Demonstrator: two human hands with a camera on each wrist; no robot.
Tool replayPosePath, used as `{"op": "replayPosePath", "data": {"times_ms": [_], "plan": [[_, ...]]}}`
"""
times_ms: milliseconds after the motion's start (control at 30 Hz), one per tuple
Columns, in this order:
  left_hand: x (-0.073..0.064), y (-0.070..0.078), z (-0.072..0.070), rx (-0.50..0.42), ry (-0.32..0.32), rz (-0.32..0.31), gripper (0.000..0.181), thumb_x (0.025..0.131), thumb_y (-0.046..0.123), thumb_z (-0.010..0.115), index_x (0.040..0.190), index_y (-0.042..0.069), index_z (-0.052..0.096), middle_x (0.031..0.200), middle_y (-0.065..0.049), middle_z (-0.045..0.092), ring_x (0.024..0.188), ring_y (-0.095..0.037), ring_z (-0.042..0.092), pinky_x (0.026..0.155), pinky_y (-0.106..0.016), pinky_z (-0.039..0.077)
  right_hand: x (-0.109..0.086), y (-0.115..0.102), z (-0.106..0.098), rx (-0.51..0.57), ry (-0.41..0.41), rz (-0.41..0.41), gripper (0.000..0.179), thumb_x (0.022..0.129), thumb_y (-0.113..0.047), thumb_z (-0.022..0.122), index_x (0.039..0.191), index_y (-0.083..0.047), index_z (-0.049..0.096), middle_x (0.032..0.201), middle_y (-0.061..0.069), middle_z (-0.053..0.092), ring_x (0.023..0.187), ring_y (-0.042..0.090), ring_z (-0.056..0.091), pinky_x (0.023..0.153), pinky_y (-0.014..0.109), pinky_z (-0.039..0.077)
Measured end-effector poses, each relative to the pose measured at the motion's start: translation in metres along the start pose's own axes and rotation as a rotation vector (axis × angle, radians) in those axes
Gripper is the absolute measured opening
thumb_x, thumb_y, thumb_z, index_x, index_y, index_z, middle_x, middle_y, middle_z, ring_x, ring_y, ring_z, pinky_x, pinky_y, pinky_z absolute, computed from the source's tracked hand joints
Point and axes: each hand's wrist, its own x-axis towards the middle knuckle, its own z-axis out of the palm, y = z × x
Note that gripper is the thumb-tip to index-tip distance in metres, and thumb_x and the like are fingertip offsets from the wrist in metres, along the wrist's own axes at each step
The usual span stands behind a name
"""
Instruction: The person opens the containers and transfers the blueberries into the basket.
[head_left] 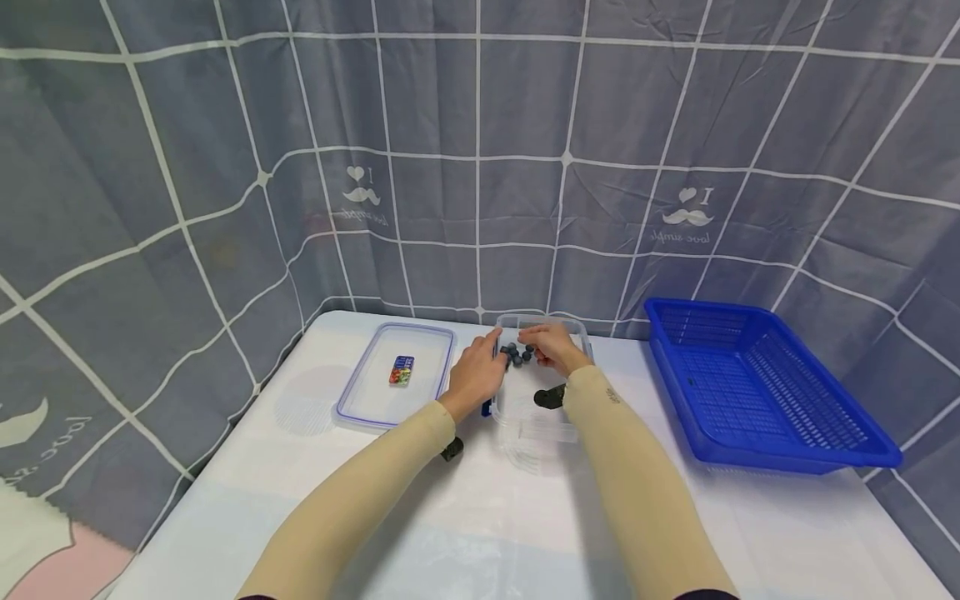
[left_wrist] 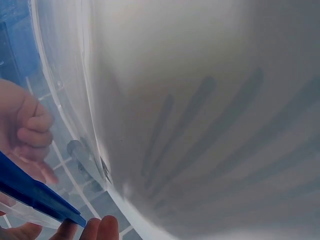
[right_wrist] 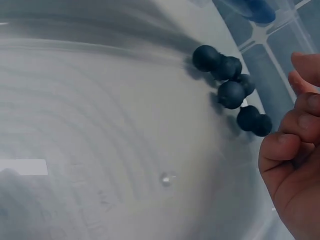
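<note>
A clear plastic box (head_left: 525, 410) stands on the table before me, with several dark blueberries (right_wrist: 231, 95) clustered at its far left. My left hand (head_left: 477, 371) holds the box's left wall near the far corner, fingers over the rim. In the left wrist view a blue latch (left_wrist: 40, 192) of the box hangs beside its fingertips (left_wrist: 107, 228). Over the far part of the box is my right hand (head_left: 553, 344), just right of the blueberries. Its fingers (right_wrist: 306, 122) are curled in the right wrist view; whether something sits between them is hidden.
To the left lies a clear lid (head_left: 363, 402) with a blue-purple seal, bearing a small colourful printed label (head_left: 401, 371). A blue plastic basket (head_left: 787, 460) stands at the right. Behind the table hangs a grey curtain (head_left: 517, 200) with white lines.
</note>
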Motion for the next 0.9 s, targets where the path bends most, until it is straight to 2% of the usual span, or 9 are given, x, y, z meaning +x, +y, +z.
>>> {"op": "replayPosePath", "data": {"times_ms": [167, 533, 733, 900], "plan": [[0.001, 0.0, 0.001, 0.004, 0.002, -0.002, 0.055, 0.106, 0.038, 0.037, 0.159, 0.026, 0.032, 0.153, -0.007, 0.046, 0.136, -0.032, 0.048, 0.107, -0.055, 0.043, 0.003, 0.011, 0.002, 0.015, 0.048, 0.037, 0.041, 0.096, -0.018, 0.067, 0.134, -0.004, 0.064, 0.065, -0.002, 0.042, 0.054, 0.011, 0.036, 0.057, 0.027, 0.036], [-0.002, 0.002, 0.001, 0.003, 0.004, -0.007, 0.055, 0.105, 0.038, 0.037, 0.159, 0.026, 0.033, 0.152, -0.007, 0.047, 0.135, -0.032, 0.049, 0.107, -0.054, 0.043, 0.007, 0.027, 0.005, 0.081, 0.179, 0.076, 0.034, 0.091, -0.012, 0.071, 0.124, -0.002, 0.071, 0.067, -0.005, 0.047, 0.052, 0.007, 0.039, 0.051, 0.021, 0.039], [-0.001, 0.002, 0.001, 0.004, 0.004, -0.001, 0.055, 0.106, 0.038, 0.037, 0.159, 0.027, 0.032, 0.152, -0.007, 0.047, 0.135, -0.032, 0.049, 0.108, -0.054, 0.042, 0.01, 0.031, 0.005, 0.049, 0.213, 0.091, 0.033, 0.088, -0.009, 0.074, 0.12, -0.004, 0.073, 0.065, -0.002, 0.05, 0.052, 0.008, 0.042, 0.05, 0.022, 0.039], [-0.001, 0.002, 0.0, 0.003, 0.006, 0.001, 0.055, 0.106, 0.038, 0.037, 0.159, 0.026, 0.033, 0.152, -0.008, 0.047, 0.135, -0.033, 0.049, 0.106, -0.054, 0.043, 0.012, 0.033, 0.006, 0.021, 0.208, 0.089, 0.033, 0.086, -0.007, 0.075, 0.119, -0.004, 0.074, 0.067, -0.003, 0.054, 0.053, 0.008, 0.043, 0.05, 0.023, 0.039]]}}
